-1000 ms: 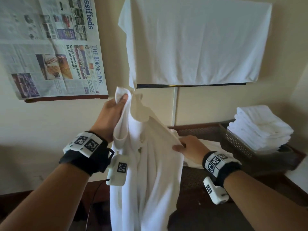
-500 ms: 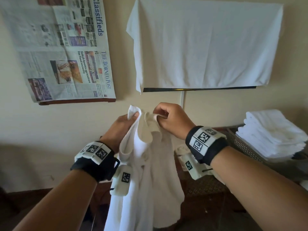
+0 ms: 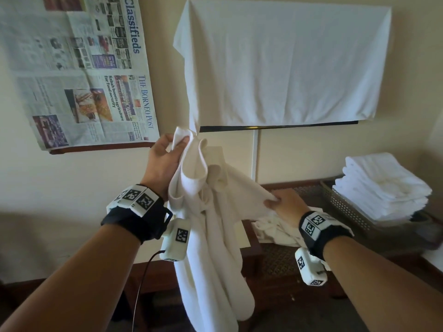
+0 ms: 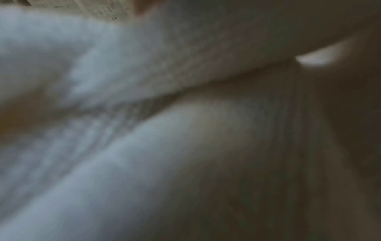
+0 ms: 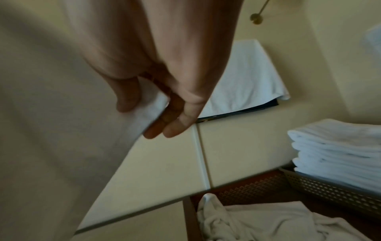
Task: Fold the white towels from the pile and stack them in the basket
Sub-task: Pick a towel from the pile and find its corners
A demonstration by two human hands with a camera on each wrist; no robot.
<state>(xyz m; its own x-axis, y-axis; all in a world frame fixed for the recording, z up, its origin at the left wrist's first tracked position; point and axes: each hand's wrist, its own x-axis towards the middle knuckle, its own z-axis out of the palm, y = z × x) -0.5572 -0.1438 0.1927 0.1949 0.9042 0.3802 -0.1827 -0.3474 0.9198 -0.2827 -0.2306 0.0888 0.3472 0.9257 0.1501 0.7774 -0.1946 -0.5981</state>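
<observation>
A white towel [image 3: 211, 236] hangs in front of me in loose folds. My left hand [image 3: 165, 159] grips its upper corner, raised in front of the wall. My right hand [image 3: 282, 202] pinches the towel's edge lower and to the right; in the right wrist view the thumb and fingers [image 5: 177, 124] close on that white hem [image 5: 152, 110]. The left wrist view is filled with blurred towel cloth [image 4: 123, 114]. A crumpled pile of towels [image 3: 275, 228] lies on the dark table. Folded white towels [image 3: 381, 185] are stacked in the mesh basket [image 3: 347, 209] at the right.
A dark wooden table [image 3: 282, 264] stands against the cream wall. A white cloth [image 3: 282, 61] covers a wall-mounted panel above it. A newspaper [image 3: 79, 70] hangs on the wall at the left. A black cable [image 3: 141, 283] drops from my left wrist.
My right hand has slid down and to the right along the towel's edge, away from my left hand near the top. The towel is now stretched between them.
</observation>
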